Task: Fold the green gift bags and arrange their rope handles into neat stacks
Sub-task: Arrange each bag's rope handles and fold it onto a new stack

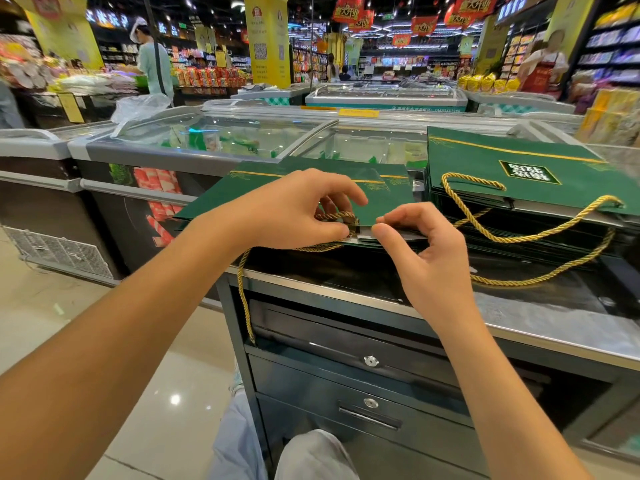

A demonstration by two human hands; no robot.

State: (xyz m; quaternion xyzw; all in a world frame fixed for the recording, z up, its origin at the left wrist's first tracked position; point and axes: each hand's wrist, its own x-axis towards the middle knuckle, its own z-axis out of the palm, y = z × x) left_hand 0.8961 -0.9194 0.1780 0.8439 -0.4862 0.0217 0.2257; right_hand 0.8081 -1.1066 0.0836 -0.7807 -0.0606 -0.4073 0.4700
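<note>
- green gift bag (298,188): lies flat on the counter corner, directly under and beyond both sets of fingertips. Its middle is covered by the left hand, and its far-left corner overhangs the counter edge.
- rope handle (337,215): a gold cord with a short length showing between the left thumb and forefinger at the bag's near edge. Where it enters the bag is hidden by the fingers.
- The rest of the cord runs out below the left thumb, then drops down the counter's side. Its lower end is lost against the dark cabinet.
- left hand (294,213): thumb and curled fingers pinch the rope handle.
- right hand (424,247): thumb and forefinger nip the bag's near edge, just right of the left fingertips. The other fingers are loosely curled.
- There is a small dark bit between the two thumbs; can't tell what it is.
- stack of folded bags (512,168): right of the right fingers, not touching them. Its right end is cut off by the frame and the label is upside down, unreadable.
- gold loops (540,233): they trail off the stack's near side, and which loop belongs to which bag is unclear.
- counter (540,323): steel-edged, below the fingers, with locked drawers (370,362) in its front.
- freezer chests (207,140): beyond the fingertips; contents blurred by glare.
</note>
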